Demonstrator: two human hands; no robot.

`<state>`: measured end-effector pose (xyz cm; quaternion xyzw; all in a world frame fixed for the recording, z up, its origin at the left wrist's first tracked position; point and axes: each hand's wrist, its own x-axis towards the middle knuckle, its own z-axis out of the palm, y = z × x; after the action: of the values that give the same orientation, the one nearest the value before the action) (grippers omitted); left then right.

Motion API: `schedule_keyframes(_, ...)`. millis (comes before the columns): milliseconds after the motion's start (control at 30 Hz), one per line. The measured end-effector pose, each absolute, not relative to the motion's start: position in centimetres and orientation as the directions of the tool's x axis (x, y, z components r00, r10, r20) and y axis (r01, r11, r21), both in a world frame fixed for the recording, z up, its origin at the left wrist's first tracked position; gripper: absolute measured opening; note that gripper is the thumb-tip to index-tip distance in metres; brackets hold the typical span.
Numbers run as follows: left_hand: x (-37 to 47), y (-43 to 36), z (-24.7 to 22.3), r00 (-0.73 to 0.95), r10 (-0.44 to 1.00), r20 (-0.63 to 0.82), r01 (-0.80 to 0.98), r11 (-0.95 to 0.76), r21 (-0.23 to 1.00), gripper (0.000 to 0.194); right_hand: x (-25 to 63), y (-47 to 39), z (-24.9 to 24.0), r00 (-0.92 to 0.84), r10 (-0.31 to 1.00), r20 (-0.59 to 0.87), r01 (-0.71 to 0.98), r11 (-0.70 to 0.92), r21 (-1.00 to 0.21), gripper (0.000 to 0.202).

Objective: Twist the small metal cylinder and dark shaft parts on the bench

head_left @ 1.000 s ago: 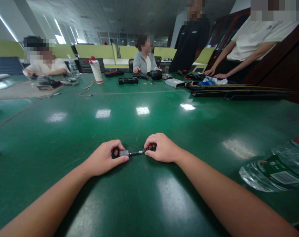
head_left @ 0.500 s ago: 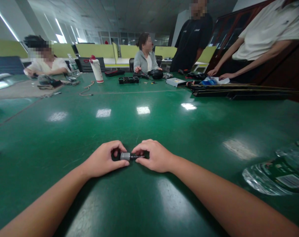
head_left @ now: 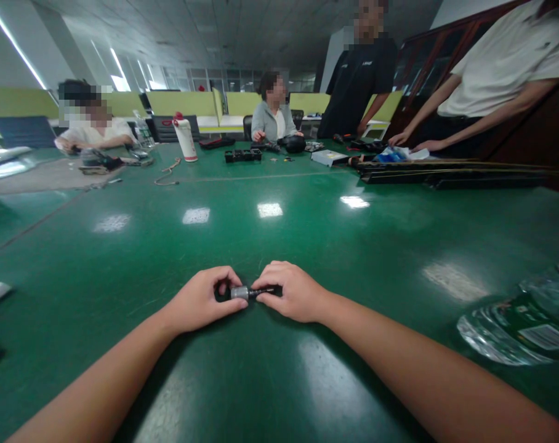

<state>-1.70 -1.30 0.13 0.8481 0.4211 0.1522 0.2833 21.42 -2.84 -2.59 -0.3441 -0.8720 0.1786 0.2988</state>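
Observation:
My left hand [head_left: 199, 303] is closed around a small grey cylinder [head_left: 239, 292], thumb in front and fingers behind. From the cylinder's right end runs a thin black ribbed shaft [head_left: 253, 293]. Pinching that shaft between thumb and fingers is my right hand [head_left: 298, 294], and a thin dark tip shows inside its grip. The two parts lie in one line, level, just over the green tabletop [head_left: 233, 240]. My fingers hide the cylinder's left end, and the exact kind of part is too small to make out.
A large clear plastic bottle [head_left: 519, 332] lies at the right. Across the table are a white flask [head_left: 185, 141], a cord [head_left: 168, 172], a black block-shaped part [head_left: 243, 155], a silver box [head_left: 329, 157] and long black bars [head_left: 446, 172]. Several people work around the far side.
The view has turned slightly left, showing more of a white object at the left edge. Both hands keep their hold, and the left appears slightly closer to the right.

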Motion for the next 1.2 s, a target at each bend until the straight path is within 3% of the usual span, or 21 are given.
schedule_keyframes(767,-1.9,-1.8,0.23,0.585,0.811,0.034,0.608,-0.465,0.644,0.022,20.97,-3.24,-1.87,-0.558,0.768,0.315,0.498,0.613,-0.613,0.018)
schedule_keyframes(1200,-1.92,-1.29,-0.16,0.594,0.801,0.07,0.623,-0.513,0.591,0.022,20.71,-2.96,-2.31,-0.561,0.762,0.323,0.544,0.633,-0.551,0.026)
